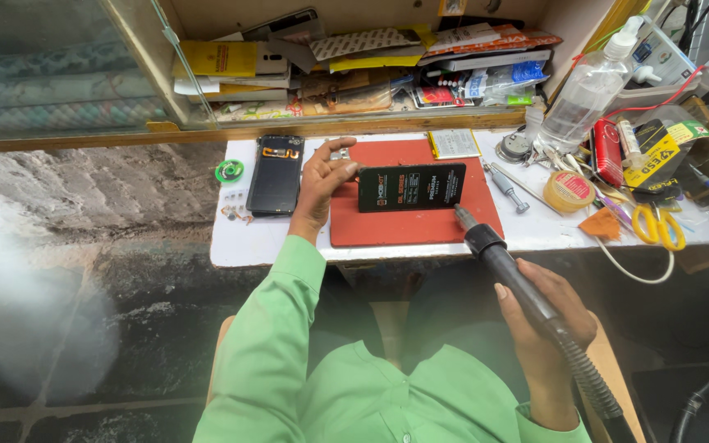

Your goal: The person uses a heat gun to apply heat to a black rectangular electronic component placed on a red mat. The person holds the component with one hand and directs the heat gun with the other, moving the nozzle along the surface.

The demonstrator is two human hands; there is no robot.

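Note:
My left hand (322, 184) rests on the left edge of a red work mat (420, 226), its fingers touching the left end of a black rectangular phone part (412, 187) lying on the mat. My right hand (547, 316) grips the black handle of a hot-air tool (502, 262) with a ribbed hose; its metal nozzle points at the lower right corner of the black part. An opened black phone (275, 175) lies on the white table (240, 242) left of my left hand.
A clear pump bottle (588, 86), tape roll (569, 190), yellow scissors (658, 226), a screwdriver (506, 187), a small battery (453, 143) and a green tape spool (229, 171) crowd the table. A cluttered shelf of boxes sits behind. A glass case stands at left.

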